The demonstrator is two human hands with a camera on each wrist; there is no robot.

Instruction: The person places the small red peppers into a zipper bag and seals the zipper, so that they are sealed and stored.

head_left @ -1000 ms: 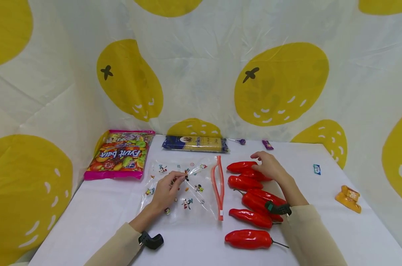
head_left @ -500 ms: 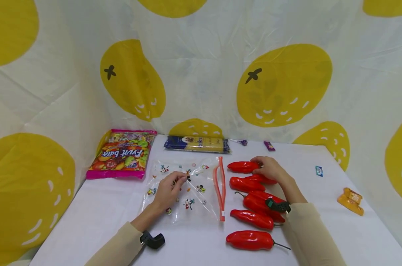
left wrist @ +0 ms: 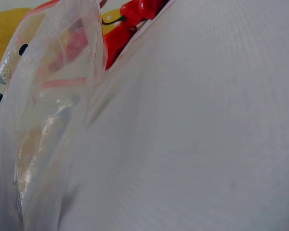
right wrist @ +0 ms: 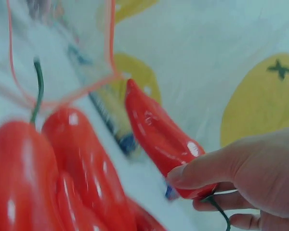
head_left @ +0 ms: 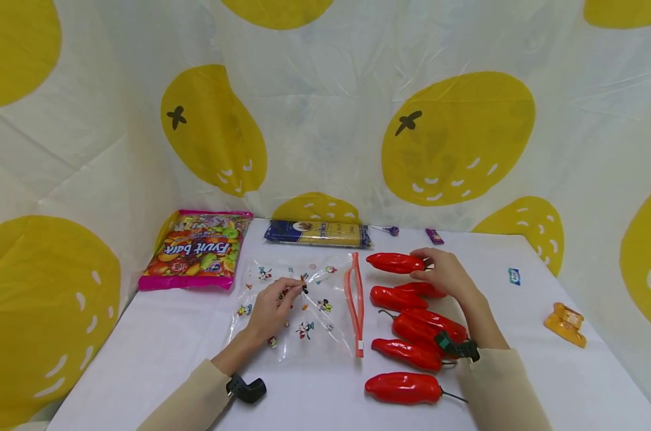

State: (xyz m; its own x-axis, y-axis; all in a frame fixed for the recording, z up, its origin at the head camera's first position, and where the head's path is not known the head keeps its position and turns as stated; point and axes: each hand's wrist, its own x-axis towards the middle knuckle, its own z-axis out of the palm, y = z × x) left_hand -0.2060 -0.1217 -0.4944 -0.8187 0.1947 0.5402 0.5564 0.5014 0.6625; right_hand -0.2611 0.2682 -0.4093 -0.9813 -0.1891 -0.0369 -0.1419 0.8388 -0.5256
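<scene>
Right of centre in the head view, the right hand pinches the stem end of a glossy red pointed pepper, its long axis running across the frame, tip leftward. Lower left of that tip gapes the coral-red zip mouth of a clear, cartoon-printed plastic bag; the left hand, mid-frame, pinches the bag's upper film.

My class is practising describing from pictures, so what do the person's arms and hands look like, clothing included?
The left sleeve and right sleeve are plain beige. The black left wrist device is curved; the black right wrist device has a green patch. The left hand and right hand are ungloved.
</scene>
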